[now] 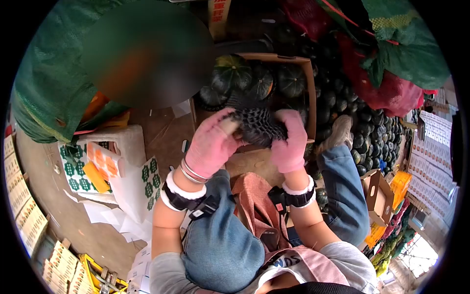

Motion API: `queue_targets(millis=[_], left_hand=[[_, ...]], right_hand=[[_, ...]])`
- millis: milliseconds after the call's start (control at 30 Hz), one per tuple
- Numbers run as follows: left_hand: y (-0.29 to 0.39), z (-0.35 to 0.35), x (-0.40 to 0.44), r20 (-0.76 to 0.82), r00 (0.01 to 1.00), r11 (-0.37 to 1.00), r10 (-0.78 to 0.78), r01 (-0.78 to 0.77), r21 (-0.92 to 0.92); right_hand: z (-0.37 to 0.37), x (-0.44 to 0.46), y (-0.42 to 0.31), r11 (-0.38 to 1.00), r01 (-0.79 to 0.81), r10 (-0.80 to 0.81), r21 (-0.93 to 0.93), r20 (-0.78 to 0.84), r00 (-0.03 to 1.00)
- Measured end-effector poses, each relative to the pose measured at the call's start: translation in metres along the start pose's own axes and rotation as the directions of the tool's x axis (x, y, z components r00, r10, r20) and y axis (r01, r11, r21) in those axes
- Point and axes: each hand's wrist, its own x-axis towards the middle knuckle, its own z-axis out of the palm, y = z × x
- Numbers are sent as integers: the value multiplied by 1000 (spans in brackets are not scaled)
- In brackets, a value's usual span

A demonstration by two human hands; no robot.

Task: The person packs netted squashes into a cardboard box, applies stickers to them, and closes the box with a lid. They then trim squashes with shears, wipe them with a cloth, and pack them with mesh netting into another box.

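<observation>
A black mesh net is stretched between my two hands, bunched up over the near side of a cardboard box. My left hand, in a pink glove, has its fingers closed on the net's left side. On the right side, my right hand, also in a pink glove, pinches the net's edge. Whether something is inside the net, I cannot make out. Dark green pumpkins lie in the open cardboard box just beyond my hands.
Many dark pumpkins are heaped at the right, beside my shoe. A white foam box with sticker sheets stands at the left. Green sacks and a red net sack are further back. An open carton lies at right.
</observation>
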Motion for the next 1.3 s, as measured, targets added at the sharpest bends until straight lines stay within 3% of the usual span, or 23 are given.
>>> queue_targets(millis=[33,67,133,167,200,267,333,400,433,533,567,667,700,733,800,833,867,933,1000,1067,1167,1233,1300], left_hand=[[4,0,0,32,993,943,-113,117,-311],[5,-5,0,66,987,970,-147,156,-189],[1,-23,1,118,968,974,-223,216,67],[-6,-39,2,307,935,984,-178,172,45],[-7,-34,2,305,950,992,-70,34,119],[-8,-19,4,326,934,935,147,-238,262],[-13,-17,2,290,952,917,99,-200,345],[-12,-14,4,333,928,788,169,-330,520],[-12,-11,5,355,890,619,285,-454,641],[-9,-7,8,541,699,222,469,-685,694],[-13,-10,10,574,630,223,523,-751,621],[-6,-13,0,478,845,740,239,-477,474],[-6,-23,3,611,781,763,128,-471,442],[5,-24,-6,564,795,905,-223,-47,423],[4,-41,-4,732,584,849,-352,-130,512],[24,-33,-6,613,700,806,-366,-91,585],[11,-51,-10,489,848,818,-204,-127,561],[26,-33,-12,122,964,971,-238,230,71],[20,-17,-20,49,946,947,-320,318,54],[21,-30,-8,275,916,957,-291,278,86],[30,-55,16,106,985,699,-138,21,715],[41,-47,43,78,918,320,388,-214,923],[30,-54,74,130,807,194,577,-289,937]], right_hand=[[-2,-2,11,999,-24,21,39,79,997],[-7,-3,18,996,-53,40,77,160,986],[-25,-4,16,911,183,-280,371,227,933],[-29,-3,7,602,-366,70,710,409,910],[-32,-4,-4,-31,-701,243,712,686,686],[-27,-12,1,383,-586,119,714,591,798],[-19,-16,7,588,-470,104,659,514,851],[-8,-17,7,631,-467,236,619,420,876],[1,-15,-10,485,-450,272,750,360,892],[-1,-13,-1,769,-221,48,600,290,956],[-2,-13,0,750,-234,62,619,286,956],[-10,-12,16,891,-142,-52,431,408,911],[-11,-8,5,927,-27,-121,374,367,923],[-13,-9,8,851,-115,-138,513,429,892],[-15,-12,15,622,-310,-207,719,532,821],[-19,-22,9,183,-612,-135,769,637,759],[-21,-20,6,192,-622,-118,759,647,753],[-29,-12,1,207,-636,-82,743,661,746],[-38,-3,-3,226,-646,-41,729,670,742],[-40,10,4,391,-600,-1,698,652,758],[-22,48,21,757,-482,191,441,556,809],[-11,74,11,652,-716,535,250,517,668],[5,90,9,714,-677,544,179,467,697]])
